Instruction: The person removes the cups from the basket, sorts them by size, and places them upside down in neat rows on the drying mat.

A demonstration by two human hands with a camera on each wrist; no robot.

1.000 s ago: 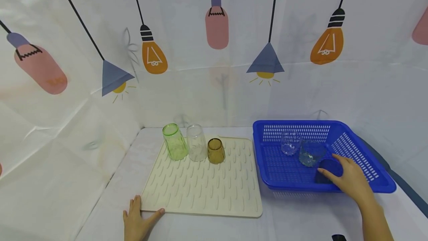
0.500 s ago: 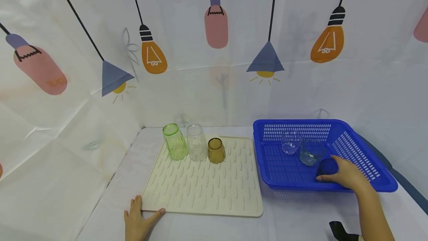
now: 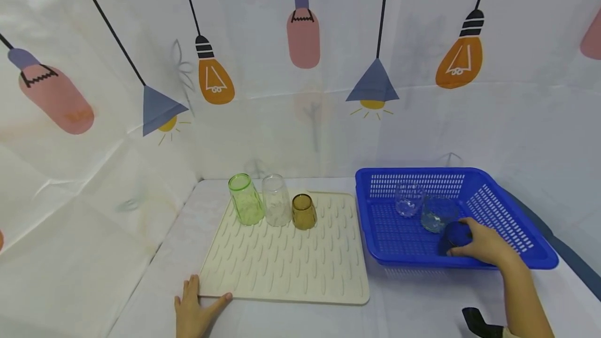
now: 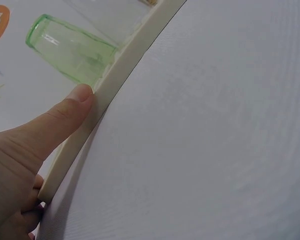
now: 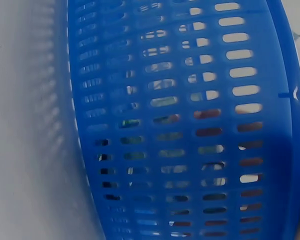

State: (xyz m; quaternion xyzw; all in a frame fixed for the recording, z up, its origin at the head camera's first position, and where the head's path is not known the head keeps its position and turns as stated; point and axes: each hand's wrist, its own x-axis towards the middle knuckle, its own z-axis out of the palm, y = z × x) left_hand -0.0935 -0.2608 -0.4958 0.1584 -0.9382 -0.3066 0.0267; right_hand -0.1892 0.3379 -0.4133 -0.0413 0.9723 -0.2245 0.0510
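white sheeting [image 3: 263,134] — printed with hanging lamps [image 3: 373,85] — backs a white tabletop [image 3: 413,304].

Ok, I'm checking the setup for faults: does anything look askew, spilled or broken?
Nothing serious stands out: the green tumbler, clear tumbler and amber glass stand in a row on the beige drying mat, with no visible spill or breakage. Only the lamp-print backdrop looks odd, creased at the left.

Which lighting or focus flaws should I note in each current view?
Head: even light, though the dark blue cup blends into the blue basket; left wrist: small glints on the green glass, the left hand fairly sharp; right wrist: dim and soft, with a blurry striped shadow beside the basket, and what lies behind its wall indistinct.
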